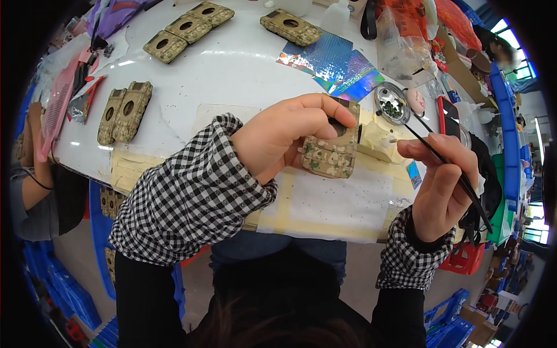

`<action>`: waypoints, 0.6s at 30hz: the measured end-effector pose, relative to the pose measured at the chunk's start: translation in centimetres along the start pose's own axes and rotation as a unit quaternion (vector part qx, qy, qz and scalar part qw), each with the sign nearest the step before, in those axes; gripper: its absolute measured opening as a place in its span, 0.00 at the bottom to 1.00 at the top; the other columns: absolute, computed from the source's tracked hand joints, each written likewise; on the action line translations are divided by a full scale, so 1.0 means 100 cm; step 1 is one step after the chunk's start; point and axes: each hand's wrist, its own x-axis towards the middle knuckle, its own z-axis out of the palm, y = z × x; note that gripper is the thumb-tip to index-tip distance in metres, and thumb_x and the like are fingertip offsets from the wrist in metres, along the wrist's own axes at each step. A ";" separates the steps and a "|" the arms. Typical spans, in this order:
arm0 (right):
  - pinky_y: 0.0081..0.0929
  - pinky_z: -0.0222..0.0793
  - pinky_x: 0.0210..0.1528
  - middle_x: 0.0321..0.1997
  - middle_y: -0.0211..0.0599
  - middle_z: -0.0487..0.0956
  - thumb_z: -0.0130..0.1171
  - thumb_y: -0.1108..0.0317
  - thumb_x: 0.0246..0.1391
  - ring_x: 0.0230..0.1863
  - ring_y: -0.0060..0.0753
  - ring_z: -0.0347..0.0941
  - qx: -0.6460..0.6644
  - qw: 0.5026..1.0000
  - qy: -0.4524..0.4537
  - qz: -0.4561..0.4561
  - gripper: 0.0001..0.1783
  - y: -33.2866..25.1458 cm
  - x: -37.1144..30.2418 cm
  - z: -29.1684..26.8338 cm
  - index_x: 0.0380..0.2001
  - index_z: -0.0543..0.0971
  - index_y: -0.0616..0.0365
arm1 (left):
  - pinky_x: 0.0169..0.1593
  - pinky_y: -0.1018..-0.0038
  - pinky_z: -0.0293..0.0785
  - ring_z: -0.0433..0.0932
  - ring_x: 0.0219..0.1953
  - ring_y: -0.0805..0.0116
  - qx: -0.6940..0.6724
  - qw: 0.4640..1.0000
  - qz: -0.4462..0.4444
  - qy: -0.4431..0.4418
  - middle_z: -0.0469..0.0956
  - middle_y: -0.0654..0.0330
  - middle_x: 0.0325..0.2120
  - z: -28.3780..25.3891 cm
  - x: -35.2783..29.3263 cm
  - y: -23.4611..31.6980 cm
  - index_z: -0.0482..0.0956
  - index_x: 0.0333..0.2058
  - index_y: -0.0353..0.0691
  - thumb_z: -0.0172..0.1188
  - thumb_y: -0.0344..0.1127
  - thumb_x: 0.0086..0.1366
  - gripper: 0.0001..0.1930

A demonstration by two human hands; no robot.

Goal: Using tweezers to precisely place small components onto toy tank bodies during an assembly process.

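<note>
My left hand is closed around a camouflage-patterned toy tank hull, with thumb and index finger near its round opening. My right hand grips slim black tweezers, their points directed up and left, close to a round clear dish. Inside that dish lie small dark green parts. Between the hull and the right hand sits a block wrapped in yellowish tape. Whether the tweezer tips hold a part is too small to tell.
More camouflage hulls stand at the back, at the back right and at the left. Shiny holographic sheets lie beyond my left hand. A phone is at the right. Another person's arm shows at far left.
</note>
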 end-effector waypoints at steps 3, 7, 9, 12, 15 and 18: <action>0.22 0.68 0.38 0.29 0.39 0.73 0.49 0.73 0.57 0.33 0.28 0.70 -0.092 0.995 0.033 0.008 0.07 -0.003 0.001 -0.006 0.34 0.73 0.66 | 0.44 0.73 0.75 0.74 0.44 0.69 0.019 0.999 0.026 0.008 0.71 0.57 0.42 0.002 0.001 0.000 0.65 0.49 0.37 0.48 0.29 0.57 0.19; 0.23 0.62 0.31 0.26 0.36 0.72 0.54 0.77 0.52 0.29 0.27 0.67 -0.296 0.955 0.011 0.002 0.04 0.000 -0.003 -0.021 0.32 0.76 0.63 | 0.45 0.77 0.75 0.72 0.45 0.74 0.086 0.992 0.095 0.014 0.68 0.59 0.45 0.007 -0.001 -0.004 0.63 0.52 0.41 0.48 0.27 0.59 0.20; 0.23 0.62 0.31 0.25 0.36 0.72 0.57 0.77 0.49 0.28 0.29 0.67 -0.346 0.938 -0.013 -0.003 0.05 0.003 -0.002 -0.019 0.32 0.76 0.62 | 0.43 0.79 0.75 0.71 0.45 0.74 0.112 0.986 0.120 0.013 0.67 0.60 0.46 0.006 -0.001 -0.006 0.62 0.53 0.43 0.49 0.26 0.59 0.22; 0.27 0.64 0.34 0.24 0.38 0.72 0.64 0.76 0.41 0.30 0.37 0.69 -0.398 0.916 -0.050 -0.023 0.10 0.005 0.002 -0.014 0.31 0.77 0.60 | 0.41 0.81 0.74 0.71 0.45 0.75 0.133 0.980 0.146 0.019 0.66 0.60 0.46 0.005 0.000 -0.007 0.61 0.54 0.43 0.49 0.25 0.59 0.23; 0.33 0.66 0.35 0.25 0.38 0.74 0.67 0.74 0.37 0.33 0.41 0.70 -0.419 0.905 -0.067 -0.039 0.11 0.008 0.003 -0.010 0.28 0.78 0.59 | 0.41 0.81 0.74 0.71 0.46 0.75 0.141 0.977 0.157 0.013 0.66 0.60 0.47 0.006 0.000 -0.006 0.60 0.54 0.43 0.49 0.25 0.59 0.23; 0.32 0.66 0.34 0.25 0.38 0.74 0.66 0.75 0.37 0.33 0.40 0.70 -0.428 0.899 -0.064 -0.070 0.10 0.014 0.004 -0.008 0.27 0.78 0.59 | 0.43 0.80 0.74 0.70 0.47 0.74 0.143 0.978 0.153 0.014 0.65 0.59 0.48 0.007 -0.002 -0.004 0.60 0.54 0.41 0.49 0.25 0.58 0.23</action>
